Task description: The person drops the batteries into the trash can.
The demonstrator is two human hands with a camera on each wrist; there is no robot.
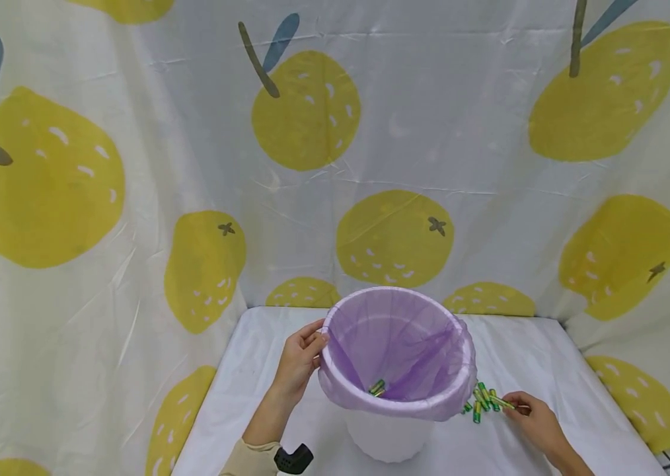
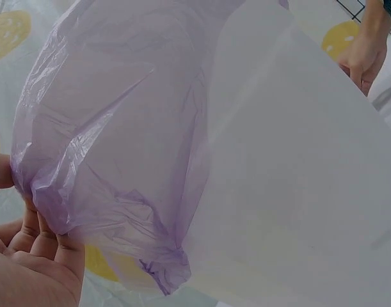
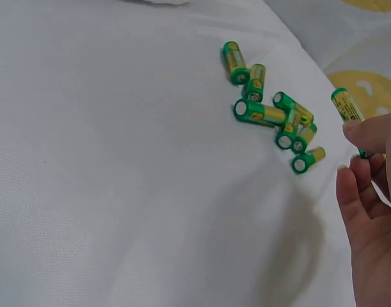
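A white bin [image 1: 391,437] lined with a thin purple bag [image 1: 397,324] stands on the table. My left hand [image 1: 300,360] grips its left rim, thumb and fingers on either side of the bag, whose loose folds hang down the outside in the left wrist view. Green and yellow batteries [image 1: 376,389] lie at the bottom of the bag. My right hand [image 3: 374,192] pinches one battery [image 3: 346,104] between thumb and fingers, raised above the table. Beside it several more batteries [image 3: 265,114] lie in a loose pile, right of the bin.
White cloth covers the table [image 1: 501,449]. Behind and at both sides hangs a white curtain [image 1: 460,132] printed with yellow fruit. The bin stands between the two hands, partly hiding the pile's left end in the head view.
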